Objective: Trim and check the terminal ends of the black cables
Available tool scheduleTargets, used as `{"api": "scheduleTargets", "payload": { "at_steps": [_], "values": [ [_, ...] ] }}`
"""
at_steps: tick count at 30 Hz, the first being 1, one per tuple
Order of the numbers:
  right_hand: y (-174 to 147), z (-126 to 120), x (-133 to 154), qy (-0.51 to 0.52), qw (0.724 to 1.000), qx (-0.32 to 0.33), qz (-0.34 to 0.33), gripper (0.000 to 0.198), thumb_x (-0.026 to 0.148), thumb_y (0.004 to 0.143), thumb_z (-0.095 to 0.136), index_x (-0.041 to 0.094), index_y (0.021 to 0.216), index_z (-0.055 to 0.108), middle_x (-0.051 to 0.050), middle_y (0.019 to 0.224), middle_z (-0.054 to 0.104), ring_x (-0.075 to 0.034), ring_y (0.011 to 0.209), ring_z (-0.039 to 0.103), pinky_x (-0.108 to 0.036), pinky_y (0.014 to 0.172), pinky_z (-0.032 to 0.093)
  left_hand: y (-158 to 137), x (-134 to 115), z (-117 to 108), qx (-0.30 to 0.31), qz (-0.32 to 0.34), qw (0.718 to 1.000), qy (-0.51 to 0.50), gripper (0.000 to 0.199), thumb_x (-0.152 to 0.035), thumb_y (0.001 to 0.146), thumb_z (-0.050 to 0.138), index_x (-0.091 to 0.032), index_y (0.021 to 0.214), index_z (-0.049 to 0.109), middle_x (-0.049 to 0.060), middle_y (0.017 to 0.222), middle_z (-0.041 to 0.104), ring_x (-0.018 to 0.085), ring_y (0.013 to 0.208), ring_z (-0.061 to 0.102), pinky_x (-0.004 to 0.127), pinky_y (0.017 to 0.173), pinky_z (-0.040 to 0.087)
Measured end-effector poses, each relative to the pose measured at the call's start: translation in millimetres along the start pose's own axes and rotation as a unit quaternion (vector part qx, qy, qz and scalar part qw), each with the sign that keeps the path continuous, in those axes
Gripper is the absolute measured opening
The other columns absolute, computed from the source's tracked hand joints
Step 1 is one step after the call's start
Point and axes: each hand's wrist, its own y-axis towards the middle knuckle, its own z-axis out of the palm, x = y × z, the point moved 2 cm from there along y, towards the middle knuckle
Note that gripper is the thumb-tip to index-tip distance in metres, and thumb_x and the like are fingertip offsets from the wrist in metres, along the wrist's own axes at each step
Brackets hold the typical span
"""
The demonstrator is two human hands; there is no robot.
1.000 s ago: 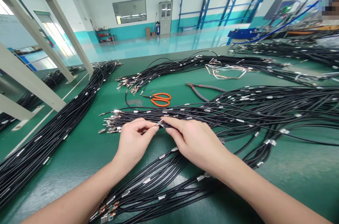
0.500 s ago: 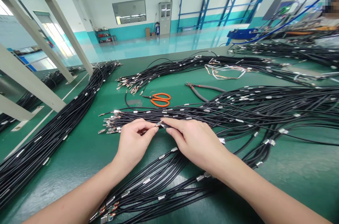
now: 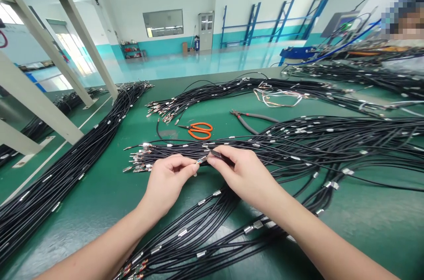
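My left hand point(image 3: 170, 183) pinches a small silvery metal connector point(image 3: 200, 160) between thumb and fingertips. Facing it, my right hand point(image 3: 243, 172) is closed around a slim dark tool point(image 3: 220, 155) that resembles tweezers; its tip is beside the connector. Just behind both hands, a bundle of black cables point(image 3: 281, 143) runs off to the right, its metal-tipped ends point(image 3: 141, 160) fanned out at the left. Closer to me, under my right forearm, lies another group of black cables point(image 3: 192, 218) with silver sleeves.
Orange-handled scissors point(image 3: 200, 130) and grey-handled cutting pliers point(image 3: 253, 121) lie on the green table point(image 3: 109, 191). Behind them stretches another cable bundle point(image 3: 212, 90) with loose white wires point(image 3: 278, 99). More cables point(image 3: 82, 160) and slanted frame posts point(image 3: 82, 41) stand left. A person is at the far right.
My right hand's fingers have shifted on the dark tool, showing more of it. The connector in my left hand is more exposed. The whole view has tilted slightly upward.
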Motion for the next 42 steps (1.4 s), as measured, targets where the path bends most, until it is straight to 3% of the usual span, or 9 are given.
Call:
{"api": "scheduleTargets", "payload": {
  "at_steps": [3, 7, 12, 29, 37, 42],
  "values": [
    [1.1, 2.2, 0.9, 0.02, 1.0, -0.004, -0.016, 0.025, 0.026, 0.083, 0.043, 0.018, 0.06, 0.047, 0.004, 0.055, 0.045, -0.01, 0.052, 0.04, -0.021, 0.051, 0.031, -1.5, -2.0, 2.2, 0.019, -0.003, 1.0, -0.005, 0.01, -0.022, 0.069, 0.062, -0.016, 0.066, 0.068, 0.002, 0.065, 0.062, 0.014, 0.063, 0.053, 0.024, 0.061, 0.04],
    [1.7, 3.1, 3.2, 0.068, 0.997, 0.017, -0.014, 0.029, 0.023, 0.081, 0.043, 0.018, 0.054, 0.033, 0.006, 0.053, 0.033, -0.008, 0.052, 0.032, -0.02, 0.05, 0.027, -3.1, -3.1, 3.9, 0.025, -0.021, 0.999, -0.029, 0.009, -0.02, 0.07, 0.061, -0.015, 0.064, 0.067, 0.001, 0.063, 0.061, 0.012, 0.062, 0.05, 0.022, 0.059, 0.039],
    [0.9, 3.0, 5.5, 0.088, 0.996, 0.03, -0.01, 0.029, 0.02, 0.081, 0.041, 0.018, 0.054, 0.031, 0.006, 0.052, 0.031, -0.008, 0.051, 0.029, -0.02, 0.048, 0.026, -4.5, -2.4, 3.9, 0.02, -0.036, 0.998, -0.056, 0.008, -0.019, 0.069, 0.062, -0.014, 0.067, 0.068, 0.0, 0.063, 0.06, 0.011, 0.061, 0.05, 0.021, 0.058, 0.038],
    [1.5, 3.1, 5.0, 0.083, 0.996, 0.037, -0.025, 0.027, 0.02, 0.08, 0.041, 0.018, 0.053, 0.035, 0.005, 0.051, 0.033, -0.008, 0.05, 0.03, -0.021, 0.047, 0.026, -3.1, -2.3, 5.5, 0.008, -0.046, 0.996, -0.074, 0.008, -0.021, 0.066, 0.065, -0.015, 0.068, 0.069, 0.001, 0.06, 0.061, 0.011, 0.057, 0.05, 0.022, 0.054, 0.038],
    [1.8, 4.4, 4.0, 0.074, 0.997, -0.003, -0.017, 0.029, 0.023, 0.082, 0.042, 0.019, 0.055, 0.033, 0.005, 0.052, 0.035, -0.009, 0.051, 0.033, -0.021, 0.049, 0.028, -4.8, -7.7, 5.6, 0.047, -0.061, 0.995, -0.065, 0.008, -0.022, 0.066, 0.065, -0.015, 0.064, 0.067, 0.0, 0.059, 0.06, 0.01, 0.054, 0.048, 0.022, 0.053, 0.038],
    [3.6, -3.6, -3.0, 0.059, 0.994, -0.081, -0.034, 0.024, 0.029, 0.085, 0.039, 0.018, 0.067, 0.05, 0.001, 0.061, 0.052, -0.011, 0.056, 0.046, -0.022, 0.056, 0.037, 1.7, -21.9, -14.2, -0.008, 0.01, 0.999, -0.036, 0.011, -0.026, 0.066, 0.066, -0.016, 0.07, 0.069, 0.004, 0.079, 0.065, 0.015, 0.075, 0.056, 0.025, 0.069, 0.042]
  ]
}}
